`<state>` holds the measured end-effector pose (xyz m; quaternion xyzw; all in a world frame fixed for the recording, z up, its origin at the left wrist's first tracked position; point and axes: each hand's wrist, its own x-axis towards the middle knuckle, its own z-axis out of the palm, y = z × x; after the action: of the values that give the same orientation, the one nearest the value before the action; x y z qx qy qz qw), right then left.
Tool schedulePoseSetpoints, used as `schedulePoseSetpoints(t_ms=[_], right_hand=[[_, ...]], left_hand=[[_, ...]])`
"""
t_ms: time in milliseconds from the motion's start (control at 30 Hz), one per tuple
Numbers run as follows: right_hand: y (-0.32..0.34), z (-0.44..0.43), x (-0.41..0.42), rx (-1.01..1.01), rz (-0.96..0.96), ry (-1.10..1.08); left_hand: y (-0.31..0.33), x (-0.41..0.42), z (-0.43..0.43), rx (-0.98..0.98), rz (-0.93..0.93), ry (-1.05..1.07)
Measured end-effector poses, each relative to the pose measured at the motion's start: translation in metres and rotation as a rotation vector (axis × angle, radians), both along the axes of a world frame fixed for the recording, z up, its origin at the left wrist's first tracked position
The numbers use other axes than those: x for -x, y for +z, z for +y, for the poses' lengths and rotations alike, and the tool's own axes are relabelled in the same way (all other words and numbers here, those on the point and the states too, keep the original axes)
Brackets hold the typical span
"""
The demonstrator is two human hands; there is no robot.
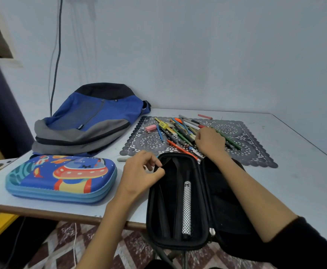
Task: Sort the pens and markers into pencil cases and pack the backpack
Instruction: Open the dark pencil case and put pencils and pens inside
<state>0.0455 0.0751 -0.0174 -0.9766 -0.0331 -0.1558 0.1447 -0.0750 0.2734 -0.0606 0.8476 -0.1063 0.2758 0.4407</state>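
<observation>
Head view: one table [304, 181] bearing one backpack, two pencil cases, one lace mat and a heap of writing tools. The black pencil case [151, 210] lies unzipped at the near table edge, partly overhanging it, with its lid half spread to its right under the right forearm. One silver marker [186, 208] lies lengthwise inside it, behind mesh. The second case, a blue cartoon pencil case [61, 177], lies zipped to the left of the black case. The blue-and-grey backpack [88, 121] lies flat beyond and to the left of the black case, against the wall. The grey lace mat [251, 152] lies just beyond the black case and carries the pile of pens and pencils [180, 131]; they overlap, so their exact count cannot be told, but there are more than a dozen. One pink eraser [150, 128] and one yellow block [163, 125] sit at the pile's left. One red pen [205, 116] lies apart, farthest from the black case. One grey marker [122, 159] lies just left of the case's far corner.

Left hand [143, 169]: fingers curled, thumb and fingertips pinching the black case's far left rim. Right hand [210, 141]: knuckles up, fingers curled down onto the pile; whether it grips a pen cannot be told.
</observation>
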Motion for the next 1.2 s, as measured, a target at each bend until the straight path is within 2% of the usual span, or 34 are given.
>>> schedulePoseSetpoints(t_ms=[100,267,467,533,633,767,867,933,1000,1100,1200], right_hand=[[0.006,-0.004,0.002,-0.055,-0.062,-0.02],[0.004,-0.002,0.001,-0.019,0.031,0.062],[0.002,0.007,-0.001,-0.025,0.014,0.033],[0.003,0.006,-0.002,-0.084,0.032,0.002],[0.006,0.0,-0.004,-0.271,-0.063,-0.007],[0.031,-0.002,0.004,-0.857,-0.267,0.111],[0.057,-0.003,0.012,-1.107,-0.384,0.164],[0.071,-0.004,0.018,-1.201,-0.302,0.231],[0.079,-0.001,0.026,-1.234,-0.079,0.351],[0.078,0.007,0.038,-1.103,0.231,0.502],[0.066,0.018,0.048,-0.913,0.425,0.588]], left_hand=[[0.0,0.001,-0.001,-0.012,-0.003,0.01],[-0.003,0.001,-0.003,-0.03,0.008,0.023],[-0.003,0.001,0.0,-0.031,0.025,0.025],[-0.003,0.001,-0.001,-0.015,0.025,0.021],[-0.001,0.001,-0.002,-0.011,0.019,0.015],[0.0,0.003,-0.002,-0.008,-0.004,0.0],[-0.001,0.002,-0.002,-0.001,0.0,0.002],[-0.002,0.001,-0.002,0.004,0.002,-0.001],[-0.002,0.0,-0.001,0.01,-0.001,-0.005],[-0.002,0.0,-0.001,0.02,-0.002,-0.013],[-0.002,-0.002,-0.002,0.018,-0.007,-0.017]])
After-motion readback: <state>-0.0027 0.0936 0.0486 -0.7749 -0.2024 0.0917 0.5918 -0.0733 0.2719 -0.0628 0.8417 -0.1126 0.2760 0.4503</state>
